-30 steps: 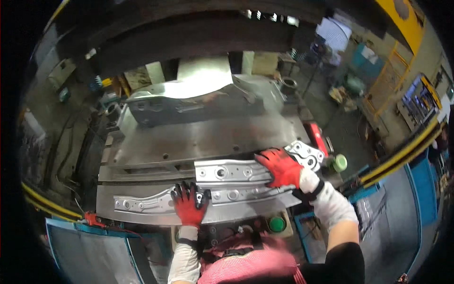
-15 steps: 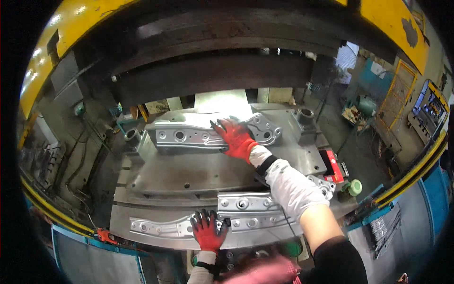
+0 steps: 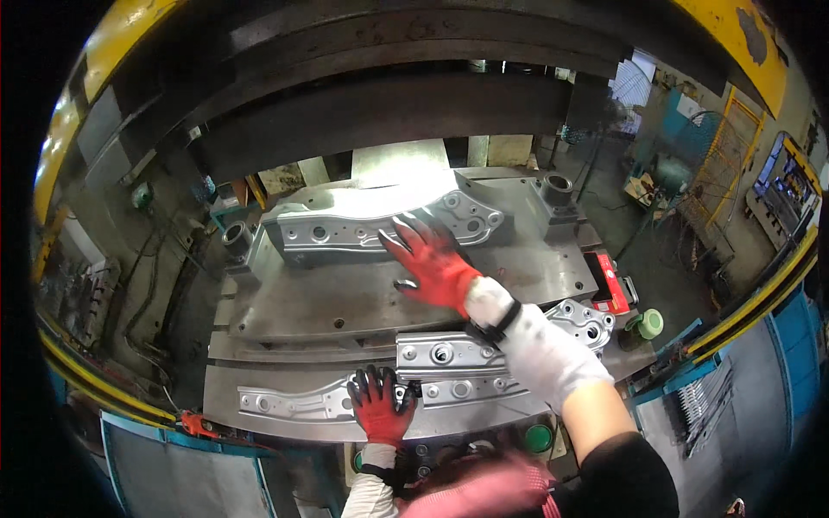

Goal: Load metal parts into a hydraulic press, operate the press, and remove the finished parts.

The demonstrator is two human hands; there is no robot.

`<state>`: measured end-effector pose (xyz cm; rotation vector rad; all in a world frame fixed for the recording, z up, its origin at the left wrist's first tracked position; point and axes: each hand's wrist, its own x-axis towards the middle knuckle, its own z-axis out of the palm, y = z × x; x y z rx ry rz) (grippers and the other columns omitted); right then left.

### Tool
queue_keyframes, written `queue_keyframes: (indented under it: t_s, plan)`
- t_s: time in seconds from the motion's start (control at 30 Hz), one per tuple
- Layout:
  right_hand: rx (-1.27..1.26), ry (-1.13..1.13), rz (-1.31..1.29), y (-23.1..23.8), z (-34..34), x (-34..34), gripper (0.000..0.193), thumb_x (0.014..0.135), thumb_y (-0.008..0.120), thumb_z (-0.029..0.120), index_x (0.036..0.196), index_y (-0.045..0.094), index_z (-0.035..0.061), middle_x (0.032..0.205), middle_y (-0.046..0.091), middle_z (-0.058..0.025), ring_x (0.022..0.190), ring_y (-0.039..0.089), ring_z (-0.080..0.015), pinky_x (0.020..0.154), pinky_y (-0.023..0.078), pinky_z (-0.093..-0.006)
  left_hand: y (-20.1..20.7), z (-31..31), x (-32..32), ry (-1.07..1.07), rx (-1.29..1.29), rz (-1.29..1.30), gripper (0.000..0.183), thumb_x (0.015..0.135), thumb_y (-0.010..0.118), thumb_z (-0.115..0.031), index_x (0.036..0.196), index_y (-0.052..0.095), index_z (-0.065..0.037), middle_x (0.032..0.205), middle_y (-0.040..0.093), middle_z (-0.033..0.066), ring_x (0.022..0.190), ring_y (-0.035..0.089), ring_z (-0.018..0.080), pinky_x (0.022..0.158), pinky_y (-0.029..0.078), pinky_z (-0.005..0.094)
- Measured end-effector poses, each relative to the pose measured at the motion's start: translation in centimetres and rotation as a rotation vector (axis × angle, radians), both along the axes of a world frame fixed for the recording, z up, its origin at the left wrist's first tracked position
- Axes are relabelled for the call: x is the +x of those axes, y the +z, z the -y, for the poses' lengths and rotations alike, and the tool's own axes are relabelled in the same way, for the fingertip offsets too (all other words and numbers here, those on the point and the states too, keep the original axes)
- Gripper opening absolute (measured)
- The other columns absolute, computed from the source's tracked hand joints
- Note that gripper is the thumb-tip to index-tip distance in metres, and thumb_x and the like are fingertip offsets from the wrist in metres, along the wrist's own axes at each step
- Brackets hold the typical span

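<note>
Far left: dark press frame, cables, a yellow guard rail [image 3: 82, 380] curving along the lower edge. Nothing handled there.

Left hand [image 3: 380, 413], red-and-black glove: I see it lying flat, fingers spread, palm down on the long stamped steel panel [image 3: 298, 402] at the near edge of the press bed [image 3: 345, 302]. It grips nothing; it only presses on the panel's middle. The panel runs left to right, pierced with round holes, and a second, shorter stamped bracket [image 3: 449, 352] lies just behind it, overlapping.

Centre: a formed panel [image 3: 345, 226] sits on the lower die at the back of the bed, under the raised upper tool [image 3: 389, 112].

Right hand [image 3: 427, 259], same glove type: arm stretched forward over the bed, fingers splayed wide open, fingertips on or just above the right part of the panel on the die. I cannot tell whether it truly touches. Nothing is clasped.

Right: a red block [image 3: 610, 285] at the bed's corner, a green-capped cylinder [image 3: 648, 324] just beside it, blue bins [image 3: 734, 380] beyond.
</note>
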<state>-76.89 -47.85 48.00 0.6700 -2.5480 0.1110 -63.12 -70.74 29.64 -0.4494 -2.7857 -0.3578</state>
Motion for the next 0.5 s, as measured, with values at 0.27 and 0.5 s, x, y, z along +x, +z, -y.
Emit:
queue_keyframes:
  t_s: [0.27, 0.5]
  plan:
    - [-0.583, -0.589, -0.137, -9.6, -11.1, 24.9, 0.079, 0.074, 0.070, 0.017, 0.139, 0.031, -0.0027, 0.143, 0.031, -0.0219, 0.137, 0.022, -0.0369, 0.112, 0.016, -0.0462, -0.6, 0.3, 0.0, -0.079, 0.173, -0.056, 0.070, 0.070, 0.066, -0.049, 0.125, 0.053, -0.008, 0.137, 0.039, 0.0223, 0.135, 0.023, 0.0396, 0.113, 0.009, 0.0557]
    - [-1.307, -1.343, 0.224, -30.3, -15.8, 41.1, 0.068, 0.093, 0.053, 0.030, 0.143, 0.021, -0.0042, 0.148, 0.025, -0.0222, 0.136, 0.026, -0.0317, 0.112, 0.020, -0.0377, -0.2, 7.1, 4.2, 0.434, 0.284, -0.196, 0.069, 0.087, 0.054, -0.029, 0.146, 0.023, -0.010, 0.150, 0.018, 0.0203, 0.140, 0.013, 0.0380, 0.113, 0.009, 0.0510]
